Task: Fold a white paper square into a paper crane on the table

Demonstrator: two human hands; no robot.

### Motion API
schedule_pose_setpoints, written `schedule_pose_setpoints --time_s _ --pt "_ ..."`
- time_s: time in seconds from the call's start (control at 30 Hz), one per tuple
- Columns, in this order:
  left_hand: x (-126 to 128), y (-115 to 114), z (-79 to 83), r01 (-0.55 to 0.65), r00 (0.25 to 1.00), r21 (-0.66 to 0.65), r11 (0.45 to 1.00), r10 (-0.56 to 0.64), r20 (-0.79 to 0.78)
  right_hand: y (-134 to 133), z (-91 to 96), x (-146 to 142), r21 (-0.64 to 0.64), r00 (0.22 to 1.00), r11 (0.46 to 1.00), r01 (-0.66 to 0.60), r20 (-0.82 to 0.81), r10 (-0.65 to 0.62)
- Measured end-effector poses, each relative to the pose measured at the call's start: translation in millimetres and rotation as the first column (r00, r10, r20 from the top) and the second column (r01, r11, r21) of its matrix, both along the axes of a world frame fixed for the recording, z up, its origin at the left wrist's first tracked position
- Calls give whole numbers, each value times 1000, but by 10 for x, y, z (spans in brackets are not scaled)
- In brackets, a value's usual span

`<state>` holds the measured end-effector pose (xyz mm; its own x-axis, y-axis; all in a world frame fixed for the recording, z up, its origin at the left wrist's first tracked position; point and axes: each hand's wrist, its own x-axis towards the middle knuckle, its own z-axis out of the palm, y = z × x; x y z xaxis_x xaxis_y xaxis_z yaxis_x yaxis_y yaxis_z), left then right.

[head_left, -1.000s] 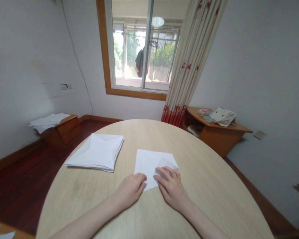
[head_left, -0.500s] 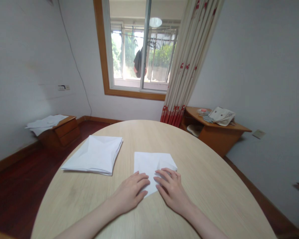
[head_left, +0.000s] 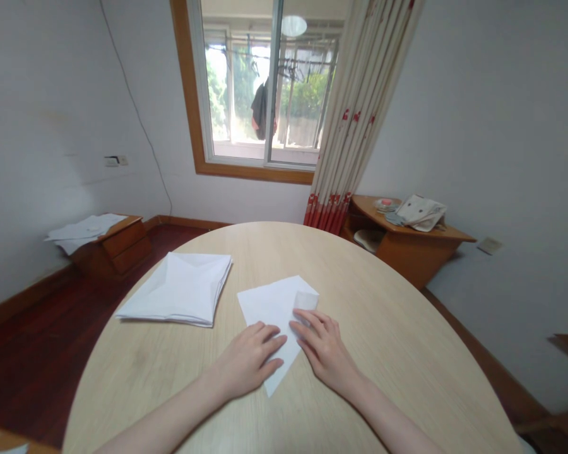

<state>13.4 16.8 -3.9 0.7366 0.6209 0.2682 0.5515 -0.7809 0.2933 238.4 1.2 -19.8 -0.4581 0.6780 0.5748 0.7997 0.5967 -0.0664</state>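
A folded sheet of white paper [head_left: 271, 301] lies on the round wooden table [head_left: 360, 277] in front of me, one corner pointing towards me. On its right side a small flap is folded over. My left hand [head_left: 252, 359] rests on the paper's lower left part, fingers stretched out. Along the right edge, just below the flap, lies my right hand [head_left: 325, 343], its fingers extended over the paper. Both palms face down, and neither hand grips anything. The undersides of the fingers are hidden.
A stack of folded white paper [head_left: 180, 287] sits at the table's left. Beyond the table stand a low drawer cabinet [head_left: 127, 243] with papers on top and a corner desk [head_left: 407, 252] holding a cloth bag [head_left: 422, 212]. A curtain [head_left: 345, 126] hangs beside the window.
The folded paper has turned on the table, so one corner now points nearer to me. The small flap lies flatter, and my right hand has shifted slightly left.
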Motion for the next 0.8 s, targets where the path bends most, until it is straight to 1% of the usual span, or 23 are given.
schedule_pose_setpoints --time_s 0.2,0.53,0.63,0.8 --pt "15 -33 74 18 996 4 1000 -17 -91 3 9 2 26 1000 1000 15 -1 -15" --pt "-25 13 46 51 997 8 999 -51 -50 19 -5 11 47 987 986 159 6 -160" --pt "-51 39 24 70 997 -20 997 -71 -19 30 3 10 49 976 977 209 50 -211" --pt "-56 52 11 57 998 -56 997 -58 -12 39 -4 8 95 948 958 271 145 -283"
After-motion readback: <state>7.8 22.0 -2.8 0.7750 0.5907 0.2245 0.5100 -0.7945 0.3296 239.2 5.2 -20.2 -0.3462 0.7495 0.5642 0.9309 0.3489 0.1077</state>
